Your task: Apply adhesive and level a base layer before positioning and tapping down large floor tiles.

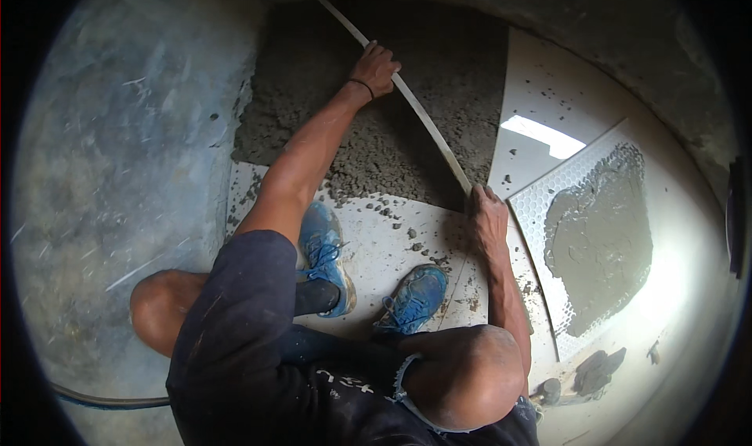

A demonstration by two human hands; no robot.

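A long, pale, narrow straightedge (425,120) lies slantwise across a bed of dark grey mortar (313,85) on the floor. My left hand (377,68), with a dark band at its wrist, is closed round the upper part of the bar. At the bar's near right end, my right hand (487,213) grips it beside the mortar's front corner. Beyond the bar the mortar looks smoother; on the near side it is rough and crumbly. Some fingers of both hands are hidden from above.
Right of me lies a tile (558,289), its honeycomb-patterned back spread with wet grey paste (599,238). A trowel-like tool (599,371) rests near it. Pale tiled floor (376,234) carries mortar crumbs around my blue shoes (323,246). A grey wall (125,172) stands left, above a hose (110,402).
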